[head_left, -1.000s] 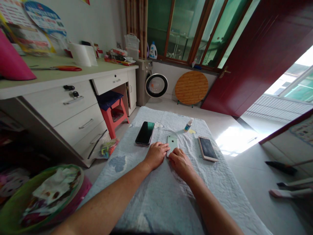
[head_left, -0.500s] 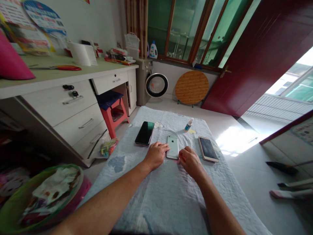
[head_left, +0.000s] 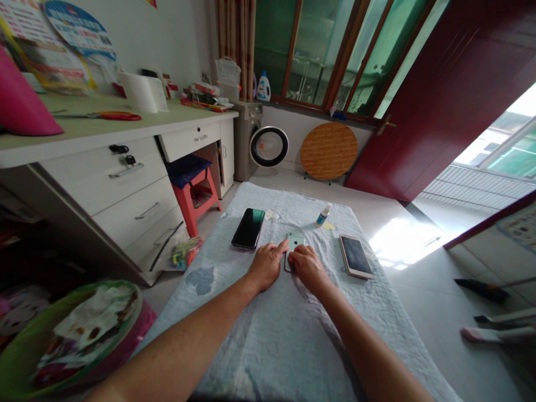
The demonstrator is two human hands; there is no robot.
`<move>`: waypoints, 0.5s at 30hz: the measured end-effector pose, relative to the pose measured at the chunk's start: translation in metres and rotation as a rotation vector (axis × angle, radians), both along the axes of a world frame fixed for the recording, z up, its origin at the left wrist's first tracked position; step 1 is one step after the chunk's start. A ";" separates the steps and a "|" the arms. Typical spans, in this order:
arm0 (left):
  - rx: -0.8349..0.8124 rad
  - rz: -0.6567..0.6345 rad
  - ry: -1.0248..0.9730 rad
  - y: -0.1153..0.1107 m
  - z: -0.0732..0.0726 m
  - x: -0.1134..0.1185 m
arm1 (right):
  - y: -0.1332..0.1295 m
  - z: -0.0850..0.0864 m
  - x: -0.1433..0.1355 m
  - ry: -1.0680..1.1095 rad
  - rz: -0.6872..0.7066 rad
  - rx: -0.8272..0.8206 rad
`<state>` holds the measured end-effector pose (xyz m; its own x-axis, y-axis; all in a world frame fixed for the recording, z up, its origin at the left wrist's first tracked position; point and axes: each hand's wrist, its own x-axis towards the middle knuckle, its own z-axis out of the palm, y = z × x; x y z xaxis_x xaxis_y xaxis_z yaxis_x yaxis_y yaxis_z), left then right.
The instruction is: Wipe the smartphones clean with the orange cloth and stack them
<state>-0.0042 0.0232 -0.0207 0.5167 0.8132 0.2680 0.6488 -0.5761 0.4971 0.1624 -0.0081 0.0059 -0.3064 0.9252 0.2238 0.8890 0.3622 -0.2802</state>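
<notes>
A silver phone (head_left: pixel 295 240) lies back side up on the cloth-covered table, its logo showing near the far end. My left hand (head_left: pixel 268 267) rests at its left edge, fingers stretched out and the tips touching it. Over the lower part of the phone, my right hand (head_left: pixel 310 267) is closed with fingers bent down onto the back; whatever is in them, if anything, is hidden. To the left lies a black phone (head_left: pixel 248 228), screen up. A gold-edged white phone (head_left: pixel 355 256) sits to the right, also screen up. Behind stands a small spray bottle (head_left: pixel 322 215).
Pale blue cloth (head_left: pixel 293 335) covers the table. A bin (head_left: pixel 138 312) with waste stands at the lower left, near a white desk (head_left: pixel 125 192) and a red stool (head_left: pixel 195 195). Further back are a washing machine (head_left: pixel 247 134) with its door open and a round wooden tabletop (head_left: pixel 329 151).
My right hand has moved left, from beside the phone's right edge onto its back, covering the lower part. My left hand has stayed at the left edge, its fingertips slightly further up.
</notes>
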 end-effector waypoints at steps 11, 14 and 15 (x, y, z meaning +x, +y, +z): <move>-0.018 0.024 -0.034 -0.003 0.004 -0.001 | -0.003 0.004 -0.011 0.036 0.134 -0.023; -0.027 0.013 -0.025 -0.003 0.005 -0.001 | -0.010 0.008 -0.010 0.080 0.192 -0.060; -0.031 0.006 -0.023 -0.003 0.005 -0.001 | -0.011 0.009 -0.009 0.099 0.206 -0.076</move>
